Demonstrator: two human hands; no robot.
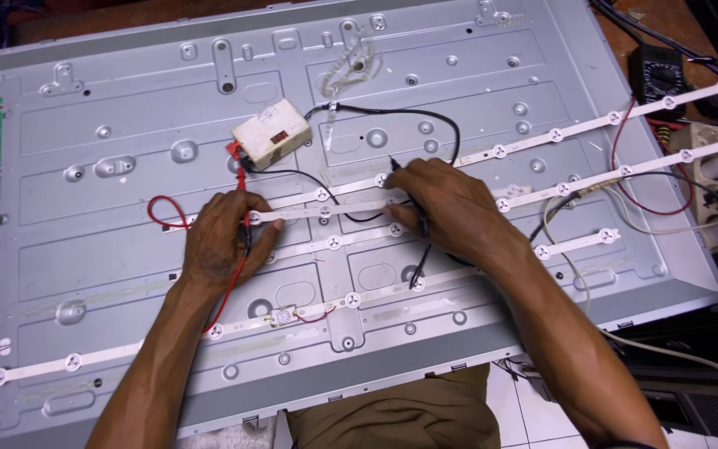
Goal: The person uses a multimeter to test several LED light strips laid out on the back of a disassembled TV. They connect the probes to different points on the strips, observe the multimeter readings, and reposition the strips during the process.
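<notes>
Grey metal panel (459, 75) over tiled floor (533, 416)

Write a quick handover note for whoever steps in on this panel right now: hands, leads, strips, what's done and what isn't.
Left hand presses the red probe onto one end of a short LED strip. Right hand holds the black probe near its other end. Both leads run to the small white tester box on the metal back panel. No strip looks lit. Other strips lie loose across the panel, not being probed.

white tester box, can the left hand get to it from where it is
Probably yes. The white tester box sits on the metal panel just above the left hand, with only thin wires between them and nothing covering it.
</notes>
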